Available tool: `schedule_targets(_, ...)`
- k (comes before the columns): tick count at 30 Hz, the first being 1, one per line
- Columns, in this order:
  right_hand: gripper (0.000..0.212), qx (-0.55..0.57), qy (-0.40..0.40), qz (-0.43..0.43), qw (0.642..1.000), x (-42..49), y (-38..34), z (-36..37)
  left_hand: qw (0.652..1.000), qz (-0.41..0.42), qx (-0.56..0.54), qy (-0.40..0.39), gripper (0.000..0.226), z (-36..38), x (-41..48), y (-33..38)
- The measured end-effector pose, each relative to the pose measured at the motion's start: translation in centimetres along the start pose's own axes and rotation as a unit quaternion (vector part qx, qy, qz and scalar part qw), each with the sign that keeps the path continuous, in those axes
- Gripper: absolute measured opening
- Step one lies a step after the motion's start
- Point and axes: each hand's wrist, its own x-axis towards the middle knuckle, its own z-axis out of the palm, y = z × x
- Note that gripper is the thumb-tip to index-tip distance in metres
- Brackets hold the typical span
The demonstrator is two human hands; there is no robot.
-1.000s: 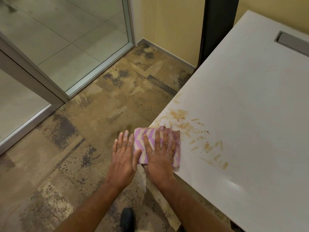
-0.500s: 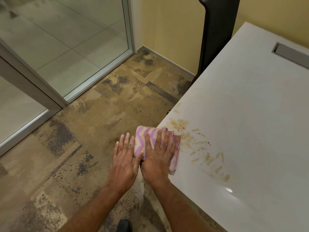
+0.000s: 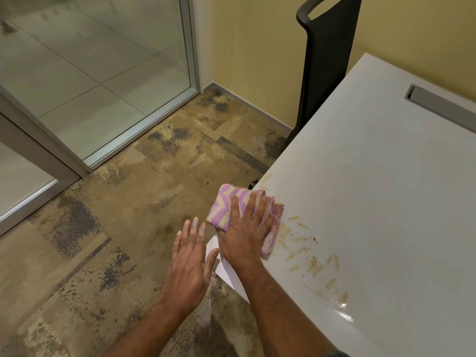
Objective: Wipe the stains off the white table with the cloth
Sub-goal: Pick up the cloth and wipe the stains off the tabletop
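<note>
The right hand (image 3: 244,237) presses the purple cloth (image 3: 223,205) flat on the white table (image 3: 373,189), beside brown stains (image 3: 313,264).

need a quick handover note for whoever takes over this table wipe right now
Right hand: flat, pressing the folded pink-and-beige zigzag cloth onto the corner of the white table.
Left hand: open, holding nothing, off the table edge above the floor.
Done: no clean patch can be told apart.
Left: brown streaks and specks right of the cloth, plus a faint smear at the edge beyond it.
</note>
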Motion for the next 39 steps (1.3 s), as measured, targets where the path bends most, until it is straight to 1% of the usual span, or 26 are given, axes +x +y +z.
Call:
schedule_targets(9,0.096,-0.015,0.009,0.023,1.0,4.0,1.6,-0.3,0.999,0.014,0.011,-0.03,0.071,1.2,2.1,1.5)
schedule_targets(13,0.1,-0.022,0.02,0.024,0.999,5.6,2.7,-0.7,0.999,0.007,0.008,-0.05,0.076,2.0,2.3,1.8)
schedule_targets(18,0.1,-0.034,-0.003,0.029,0.999,7.7,3.9,-1.4,0.999,-0.001,-0.013,-0.049,0.08,2.5,2.2,2.1)
schedule_targets(21,0.097,-0.038,-0.014,0.027,0.999,8.5,4.9,-1.9,0.998,0.0,0.01,-0.062,0.082,2.6,2.1,1.9)
schedule_targets(28,0.094,-0.029,-0.007,0.026,0.999,8.6,7.2,-2.9,0.997,0.002,0.02,-0.07,0.079,2.1,1.1,2.2)
schedule_targets(32,0.087,-0.022,0.005,0.032,0.999,7.9,9.4,-3.0,0.996,0.005,0.025,-0.081,0.08,1.8,0.4,2.7)
schedule_targets(35,0.089,-0.025,-0.002,0.037,0.999,7.1,11.4,-3.0,0.995,0.006,0.045,-0.093,0.082,2.0,-0.1,3.1)
schedule_targets(39,0.088,-0.035,-0.005,0.031,0.999,5.7,14.1,-2.8,0.995,0.008,0.044,-0.086,0.08,2.4,-0.7,3.7)
